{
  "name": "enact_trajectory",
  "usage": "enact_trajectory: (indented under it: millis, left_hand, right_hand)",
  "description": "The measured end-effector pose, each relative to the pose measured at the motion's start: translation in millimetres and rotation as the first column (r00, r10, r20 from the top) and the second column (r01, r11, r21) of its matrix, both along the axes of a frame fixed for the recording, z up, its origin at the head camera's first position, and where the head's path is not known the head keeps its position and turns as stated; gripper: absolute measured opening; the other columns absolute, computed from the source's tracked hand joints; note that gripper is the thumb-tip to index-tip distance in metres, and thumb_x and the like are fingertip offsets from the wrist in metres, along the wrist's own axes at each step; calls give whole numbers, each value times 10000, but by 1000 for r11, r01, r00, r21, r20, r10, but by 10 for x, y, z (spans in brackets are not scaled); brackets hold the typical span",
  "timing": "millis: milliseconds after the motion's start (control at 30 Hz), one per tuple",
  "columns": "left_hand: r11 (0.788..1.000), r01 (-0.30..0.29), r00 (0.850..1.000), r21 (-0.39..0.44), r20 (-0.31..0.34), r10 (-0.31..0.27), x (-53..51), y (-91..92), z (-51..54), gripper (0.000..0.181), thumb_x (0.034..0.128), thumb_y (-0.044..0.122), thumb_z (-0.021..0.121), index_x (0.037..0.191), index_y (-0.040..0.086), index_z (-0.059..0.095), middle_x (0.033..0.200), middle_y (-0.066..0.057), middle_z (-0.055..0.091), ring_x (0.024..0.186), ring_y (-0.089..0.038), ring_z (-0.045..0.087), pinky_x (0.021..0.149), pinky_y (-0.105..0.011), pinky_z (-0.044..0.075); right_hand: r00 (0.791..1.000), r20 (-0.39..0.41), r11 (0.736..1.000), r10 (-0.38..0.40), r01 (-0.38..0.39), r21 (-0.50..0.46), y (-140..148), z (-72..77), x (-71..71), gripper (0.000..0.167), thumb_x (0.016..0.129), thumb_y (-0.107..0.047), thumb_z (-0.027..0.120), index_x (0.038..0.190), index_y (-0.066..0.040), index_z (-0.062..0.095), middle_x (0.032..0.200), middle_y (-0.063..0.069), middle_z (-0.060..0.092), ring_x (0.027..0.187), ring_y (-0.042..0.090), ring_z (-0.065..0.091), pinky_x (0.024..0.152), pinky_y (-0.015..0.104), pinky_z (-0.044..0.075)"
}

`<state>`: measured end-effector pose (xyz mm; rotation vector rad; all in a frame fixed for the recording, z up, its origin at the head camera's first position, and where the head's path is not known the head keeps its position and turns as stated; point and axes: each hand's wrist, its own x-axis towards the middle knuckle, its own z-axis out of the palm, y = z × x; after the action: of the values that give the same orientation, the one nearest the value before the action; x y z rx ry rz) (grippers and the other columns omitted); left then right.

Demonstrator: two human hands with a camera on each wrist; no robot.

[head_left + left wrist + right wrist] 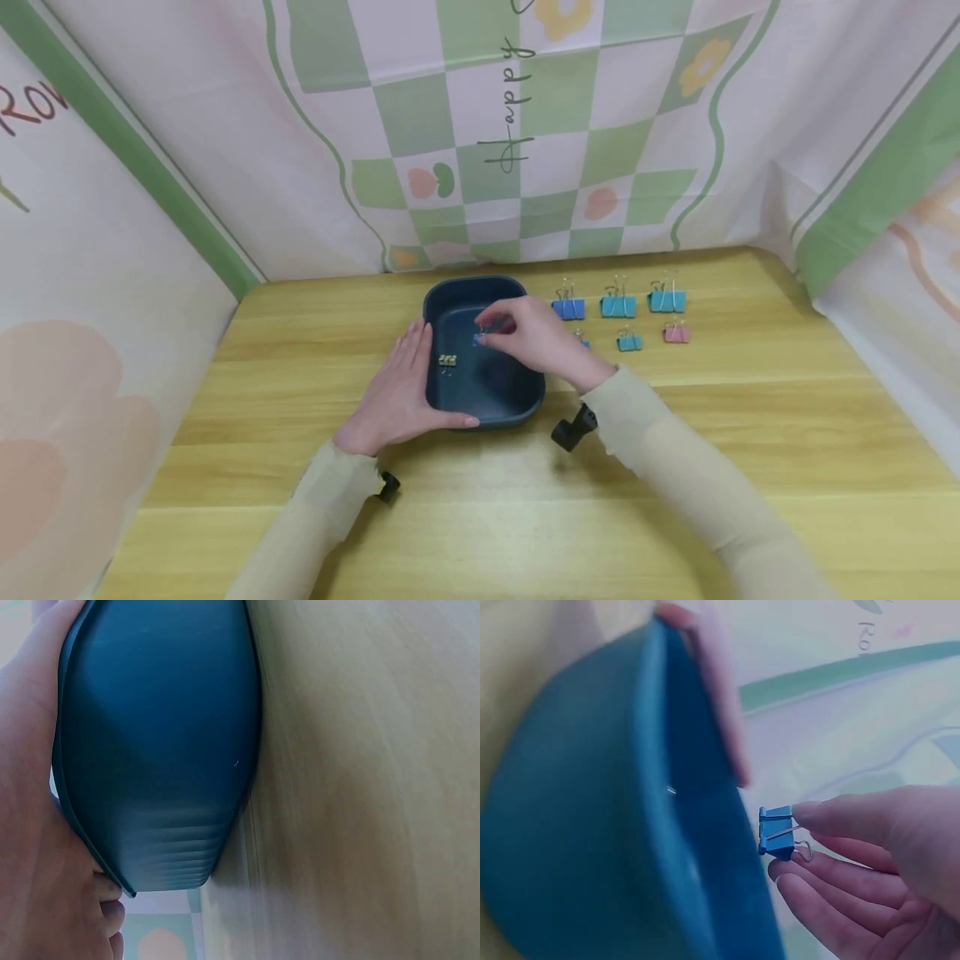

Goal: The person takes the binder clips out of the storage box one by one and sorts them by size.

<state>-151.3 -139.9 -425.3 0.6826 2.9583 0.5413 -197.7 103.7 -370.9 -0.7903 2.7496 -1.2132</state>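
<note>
A dark blue tray (495,400) stands on the table, a small yellow-and-dark binder clip (447,361) lying inside it at the left. My left hand (399,390) rests along the tray's left side, fingers extended and thumb laid across the near rim. Above the tray, my right hand (534,335) pinches a small blue binder clip (778,831) between thumb and fingers. In the right wrist view this clip shows beside the rim, with its wire handles visible. The left wrist view shows the tray's outer wall (165,735) next to the left hand.
Right of the tray, large binder clips form a back row: dark blue (568,309), teal (618,307) and another teal one (667,301). In front are small teal (629,342) and pink (677,334) clips, plus a blue one (582,342) partly hidden by the right hand.
</note>
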Motion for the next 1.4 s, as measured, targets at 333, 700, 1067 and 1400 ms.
enact_trajectory:
  millis: [333,700,1067,1400]
  left_hand:
    - [1000,-2,1000,-5,-3,2,-6,5,8,1486,631,997,514,1621,9,15,1693,-131,-44,1535,-196,-87,1232,-381,28]
    - [1000,-4,1000,-22,1,4,-2,0,5,1483,635,995,516,1621,20,-9,1694,-125,-59,1531,-184,-100,1231,-373,18]
    - [1000,-7,1000,-24,-1,7,-13,0,-7,1486,629,1000,510,1623,17,6,1695,-113,-60,1531,-178,-100,1231,-375,19]
    - [1000,-2,1000,-14,-7,1,-10,-1,-11,1481,637,986,532,1622,12,11,1695,-120,-51,1534,-190,-87,1232,-381,22]
  right_hand:
    - [995,24,994,-98,99,-40,461,258,-55,319,922,-132,778,1231,-68,732,1155,111,729,920,195,720,787,396,600]
    - [974,55,974,-221,223,-26,932,343,-16,296,902,-102,781,1195,-68,751,1098,87,745,920,224,721,783,396,597]
    - [961,58,963,-271,271,6,1372,268,43,350,893,-83,784,1229,-9,715,1161,176,719,958,291,712,761,266,585]
    - [952,110,958,-285,277,78,1725,153,129,395,902,-91,777,1269,10,672,1177,226,695,1006,338,688,704,325,605]
